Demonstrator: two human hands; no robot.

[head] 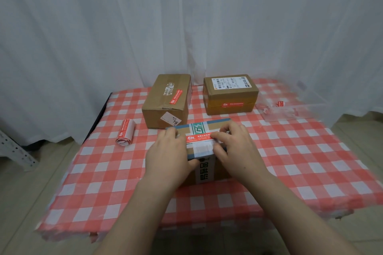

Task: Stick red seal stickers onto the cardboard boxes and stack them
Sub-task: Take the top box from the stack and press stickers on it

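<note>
- A box (pixel 204 147) crossed with printed tape stands on the near middle of the bench (pixel 290 172), which wears a red-and-white checked cloth.
- A red sticker (pixel 198 137) lies across the top of this box, near its front edge.
- The left hand (pixel 167 155) holds the box at its left end: the fingers lie together across the top and the thumb hooks down onto the near face.
- The right hand (pixel 238 147) presses on the sticker's right end with the forefinger tip and thumb close together; its other fingers are bent and rest on the box top.
- Farther back stand two more boxes, apart from each other and not stacked.
- The back left box (pixel 165 99) carries a red sticker on its top.
- The back right box (pixel 230 94) carries one on its front face and a white label on top.
- A roll of stickers (pixel 125 131) lies on the bench to the left.
- A clear plastic bag (pixel 290 107) lies at the far right.
- A white curtain (pixel 186 16) hangs behind.
</note>
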